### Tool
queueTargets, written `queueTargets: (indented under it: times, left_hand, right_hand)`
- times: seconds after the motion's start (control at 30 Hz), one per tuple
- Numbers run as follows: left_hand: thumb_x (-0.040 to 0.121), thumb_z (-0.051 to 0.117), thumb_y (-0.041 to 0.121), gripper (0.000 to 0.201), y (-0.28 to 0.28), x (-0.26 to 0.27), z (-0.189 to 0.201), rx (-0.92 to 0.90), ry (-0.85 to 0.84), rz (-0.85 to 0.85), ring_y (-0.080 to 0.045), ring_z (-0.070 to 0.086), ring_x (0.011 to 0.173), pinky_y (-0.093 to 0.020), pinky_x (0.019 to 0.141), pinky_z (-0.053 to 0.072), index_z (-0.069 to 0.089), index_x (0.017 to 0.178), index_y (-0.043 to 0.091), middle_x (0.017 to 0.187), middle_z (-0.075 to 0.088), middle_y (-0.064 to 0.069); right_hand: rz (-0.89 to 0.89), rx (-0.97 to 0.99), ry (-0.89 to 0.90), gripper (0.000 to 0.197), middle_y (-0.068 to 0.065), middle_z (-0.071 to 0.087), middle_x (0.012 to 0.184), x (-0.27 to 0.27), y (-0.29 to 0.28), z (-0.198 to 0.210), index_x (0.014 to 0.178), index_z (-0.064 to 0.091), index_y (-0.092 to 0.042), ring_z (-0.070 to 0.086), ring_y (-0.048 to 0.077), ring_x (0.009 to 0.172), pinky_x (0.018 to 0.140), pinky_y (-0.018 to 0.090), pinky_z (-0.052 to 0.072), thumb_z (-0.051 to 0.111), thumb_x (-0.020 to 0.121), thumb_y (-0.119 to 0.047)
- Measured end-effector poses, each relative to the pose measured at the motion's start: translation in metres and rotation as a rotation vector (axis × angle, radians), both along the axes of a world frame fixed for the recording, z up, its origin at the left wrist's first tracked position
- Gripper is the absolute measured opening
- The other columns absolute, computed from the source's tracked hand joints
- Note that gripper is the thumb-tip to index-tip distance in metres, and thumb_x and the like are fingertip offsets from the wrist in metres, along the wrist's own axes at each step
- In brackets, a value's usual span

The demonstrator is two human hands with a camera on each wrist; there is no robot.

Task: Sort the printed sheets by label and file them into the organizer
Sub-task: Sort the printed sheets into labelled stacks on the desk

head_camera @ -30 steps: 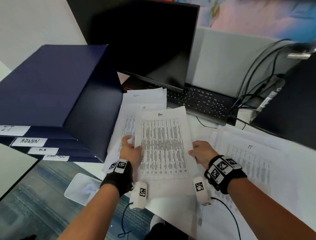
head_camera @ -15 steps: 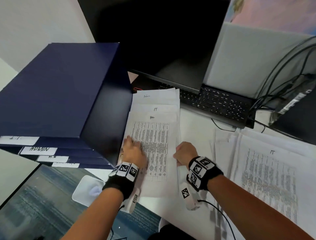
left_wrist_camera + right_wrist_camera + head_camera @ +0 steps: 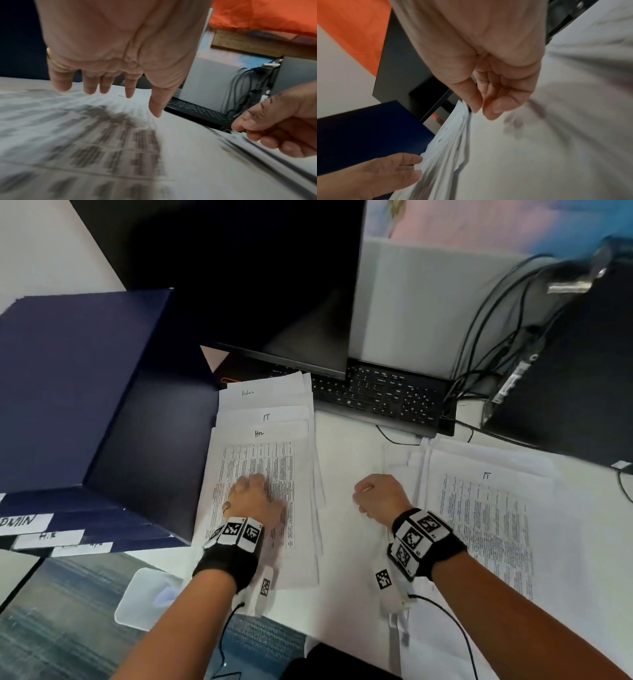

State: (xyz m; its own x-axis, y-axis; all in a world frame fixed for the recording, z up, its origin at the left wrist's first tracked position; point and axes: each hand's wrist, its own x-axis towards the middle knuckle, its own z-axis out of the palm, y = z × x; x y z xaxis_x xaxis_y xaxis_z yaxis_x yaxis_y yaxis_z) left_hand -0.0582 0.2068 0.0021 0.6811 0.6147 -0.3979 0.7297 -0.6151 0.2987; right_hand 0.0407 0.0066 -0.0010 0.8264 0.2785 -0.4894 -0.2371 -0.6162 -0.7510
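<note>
A staggered pile of printed sheets lies beside the navy organizer [image 3: 85, 392], showing handwritten labels Admin, IT and HR. The HR sheet [image 3: 274, 460] is on top. My left hand [image 3: 251, 486] rests on its table print with straight, spread fingers [image 3: 89, 86]. My right hand [image 3: 371, 494] hovers over bare table between the two piles, fingers loosely curled and holding nothing [image 3: 488, 108]. A second, looser pile topped by an IT sheet [image 3: 489, 525] lies to its right. The organizer's front tabs read ADMIN and H.R.
A dark monitor [image 3: 257, 285] and black keyboard [image 3: 383, 395] stand behind the piles. Cables [image 3: 479, 344] and a black computer case [image 3: 582, 371] fill the back right. A white pad [image 3: 144, 597] hangs over the table's near-left edge.
Both hands held the HR sheet up a second ago. It now lies on the left pile; my right hand has let go and drawn right, my left lies flat on it.
</note>
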Motion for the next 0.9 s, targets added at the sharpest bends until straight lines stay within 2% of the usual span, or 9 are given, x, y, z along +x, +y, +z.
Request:
queueTargets:
  times: [0.13,0.27,0.37,0.5,0.6,0.7,0.8,0.83,0.9]
  left_hand:
    - [0.083,0.064,0.032,0.054,-0.058,0.024,0.006,-0.042,-0.149,-0.079,-0.028,0.038,0.131,-0.041,0.107,0.034,0.046,0.132,0.020,0.145,0.035,-0.007]
    - [0.087,0.060,0.030,0.043,-0.119,0.044,0.008,-0.129,-0.189,-0.204,-0.027,0.041,0.128,-0.035,0.105,0.035,0.052,0.128,0.019,0.141,0.038,-0.007]
    - [0.089,0.058,0.028,0.037,-0.154,0.052,0.005,-0.223,-0.200,-0.273,-0.025,0.045,0.125,-0.028,0.102,0.035,0.055,0.125,0.017,0.137,0.043,-0.009]
    - [0.093,0.055,0.025,0.036,-0.199,0.061,0.002,-0.341,-0.185,-0.380,-0.020,0.055,0.115,-0.017,0.089,0.036,0.055,0.127,0.012,0.130,0.053,-0.008]
    - [0.093,0.054,0.028,0.032,-0.223,0.067,-0.003,-0.339,-0.095,-0.405,-0.026,0.057,0.110,-0.022,0.084,0.040,0.057,0.118,0.009,0.116,0.061,-0.009]
    - [0.090,0.058,0.028,0.021,-0.236,0.073,-0.005,-0.290,-0.086,-0.330,-0.030,0.059,0.097,-0.025,0.071,0.039,0.055,0.095,0.008,0.098,0.062,-0.011]
    - [0.085,0.063,0.018,0.016,-0.243,0.075,-0.005,-0.350,-0.139,-0.278,-0.019,0.055,0.086,-0.023,0.074,0.043,0.054,0.097,0.016,0.092,0.059,-0.002]
    - [0.084,0.063,0.013,0.019,-0.245,0.074,-0.005,-0.372,-0.175,-0.282,-0.016,0.055,0.086,-0.022,0.078,0.046,0.055,0.101,0.020,0.092,0.059,0.001]
    - [0.085,0.059,0.005,0.024,-0.249,0.070,-0.008,-0.380,-0.254,-0.346,-0.016,0.061,0.087,-0.027,0.085,0.051,0.063,0.098,0.025,0.095,0.064,0.004]
  right_hand:
    - [-0.068,-0.093,-0.108,0.013,0.003,0.069,0.091,0.015,-0.061,0.007,0.076,0.065,-0.019,0.067,0.025,0.087,0.080,0.034,0.056,0.058,0.085,-0.013]
    - [-0.138,-0.200,-0.096,0.018,0.004,0.069,0.090,0.028,-0.127,0.003,0.081,0.066,-0.015,0.063,0.022,0.076,0.071,0.031,0.055,0.049,0.086,-0.014]
    - [-0.171,-0.343,-0.059,0.019,0.004,0.068,0.093,0.038,-0.161,-0.002,0.082,0.066,-0.016,0.064,0.025,0.091,0.083,0.035,0.054,0.047,0.087,-0.015]
    - [-0.159,-0.613,-0.037,0.033,0.006,0.063,0.111,0.051,-0.204,-0.019,0.101,0.066,-0.017,0.053,0.030,0.107,0.096,0.045,0.041,0.047,0.074,-0.020]
    - [-0.152,-0.701,-0.018,0.040,0.011,0.052,0.125,0.053,-0.229,-0.018,0.118,0.058,-0.016,0.046,0.030,0.116,0.096,0.040,0.039,0.053,0.078,-0.017]
    - [-0.255,-0.584,-0.033,0.044,0.017,0.047,0.128,0.056,-0.249,-0.020,0.127,0.050,-0.013,0.051,0.032,0.109,0.094,0.035,0.044,0.055,0.083,-0.009]
    - [-0.432,-0.324,-0.034,0.058,0.015,0.054,0.111,0.056,-0.259,-0.023,0.134,0.035,-0.010,0.054,0.024,0.081,0.063,0.028,0.049,0.057,0.082,0.002]
    - [-0.489,-0.256,-0.010,0.062,0.013,0.056,0.103,0.057,-0.261,-0.024,0.134,0.030,-0.012,0.057,0.025,0.080,0.061,0.030,0.051,0.058,0.080,0.002]
    - [-0.567,-0.174,0.042,0.064,0.012,0.057,0.101,0.058,-0.264,-0.025,0.132,0.029,-0.016,0.062,0.030,0.089,0.072,0.036,0.056,0.062,0.079,0.000]
